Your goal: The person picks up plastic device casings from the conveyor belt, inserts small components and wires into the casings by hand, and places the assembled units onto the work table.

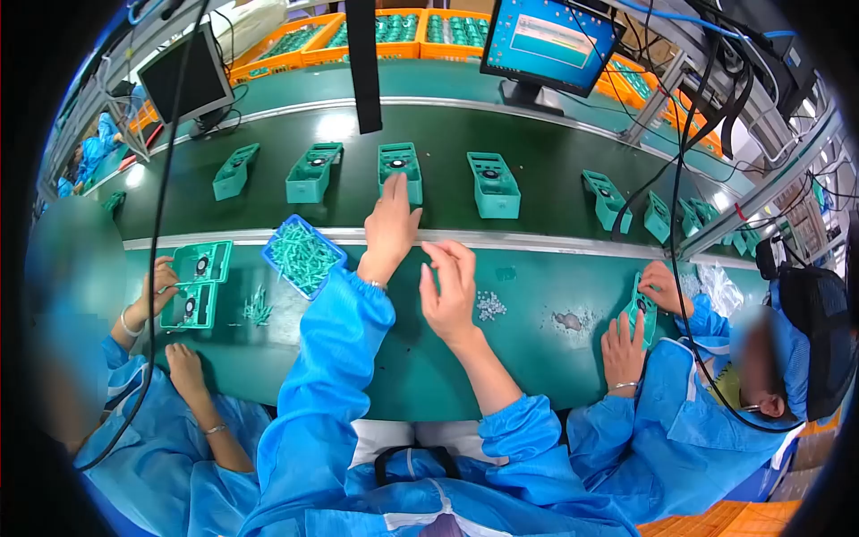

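Blue jacket (358, 522) is running off-frame | left hand (391, 231) is partly hiding green casing (412, 170), grip I cannot tell | right hand (449, 295) is hovering, fingers loosely parted

A green surface (546, 277) is filling the foreground, with a pale metal rail (528, 243) edging its far side. Beyond it a darker strip (548, 170) is running across, and a green ledge (438, 78) is lying behind that. Orange crates (456, 54) are lining the back. A dark monitor (185, 76) is standing at left; a lit one (550, 40) is glowing blue at right. Metal posts (761, 197) are slanting up at both sides, cables (729, 98) are trailing, and a black strap (364, 67) is hanging centrally. White glare is shining off the strip.
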{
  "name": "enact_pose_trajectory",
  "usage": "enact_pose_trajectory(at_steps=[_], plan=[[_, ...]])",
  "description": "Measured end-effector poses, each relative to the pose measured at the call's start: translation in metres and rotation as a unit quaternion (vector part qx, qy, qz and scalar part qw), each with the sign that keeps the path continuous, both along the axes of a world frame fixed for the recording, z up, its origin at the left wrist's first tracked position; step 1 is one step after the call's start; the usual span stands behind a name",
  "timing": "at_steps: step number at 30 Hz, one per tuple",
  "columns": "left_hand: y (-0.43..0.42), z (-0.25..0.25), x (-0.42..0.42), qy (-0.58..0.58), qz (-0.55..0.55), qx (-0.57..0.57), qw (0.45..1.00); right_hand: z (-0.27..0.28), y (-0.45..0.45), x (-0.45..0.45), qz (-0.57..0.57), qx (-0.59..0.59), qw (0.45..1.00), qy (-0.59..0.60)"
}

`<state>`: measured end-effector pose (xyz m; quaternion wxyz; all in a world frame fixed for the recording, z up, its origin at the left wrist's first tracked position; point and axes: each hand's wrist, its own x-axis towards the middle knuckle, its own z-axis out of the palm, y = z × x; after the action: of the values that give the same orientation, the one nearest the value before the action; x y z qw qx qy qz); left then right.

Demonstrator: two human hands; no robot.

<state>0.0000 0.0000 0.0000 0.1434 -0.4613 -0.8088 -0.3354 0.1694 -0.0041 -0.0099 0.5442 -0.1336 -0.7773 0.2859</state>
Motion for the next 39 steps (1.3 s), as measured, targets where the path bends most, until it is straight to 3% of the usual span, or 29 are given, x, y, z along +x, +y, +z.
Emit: enact_pose_trajectory(at_steps=[2,5,9,15,23,31,33,35,39], plan=[[0.014,-0.003,-0.007,-0.057,0.012,-0.091,0.994,0.0,0.009,0.007,-0.02,-0.004,1.0,0.015],[0.006,-0.013,-0.019,-0.036,-0.012,-0.108,0.993,0.004,0.001,0.018,-0.025,-0.057,0.998,0.022],[-0.003,-0.023,-0.008,0.009,-0.038,-0.013,0.999,0.0,0.007,0.029,-0.026,-0.057,0.998,0.026],[-0.07,0.014,0.054,0.048,-0.08,0.051,0.994,0.005,0.007,0.034,-0.034,-0.054,0.997,0.044],[-0.188,0.019,0.143,0.007,-0.093,-0.034,0.995,0.005,-0.012,0.085,-0.084,-0.103,0.99,0.036],[-0.195,0.023,0.178,0.037,-0.061,-0.061,0.996,-0.023,-0.036,0.15,-0.099,-0.144,0.984,-0.033],[-0.191,0.029,0.181,-0.025,-0.064,-0.091,0.993,-0.029,-0.035,0.155,-0.098,-0.229,0.966,-0.07],[-0.187,0.04,0.182,-0.179,-0.113,-0.091,0.973,-0.038,-0.026,0.154,-0.096,-0.225,0.964,-0.099],[-0.189,0.049,0.174,-0.208,-0.209,0.053,0.954,-0.017,-0.024,0.149,-0.146,-0.182,0.943,-0.237]])
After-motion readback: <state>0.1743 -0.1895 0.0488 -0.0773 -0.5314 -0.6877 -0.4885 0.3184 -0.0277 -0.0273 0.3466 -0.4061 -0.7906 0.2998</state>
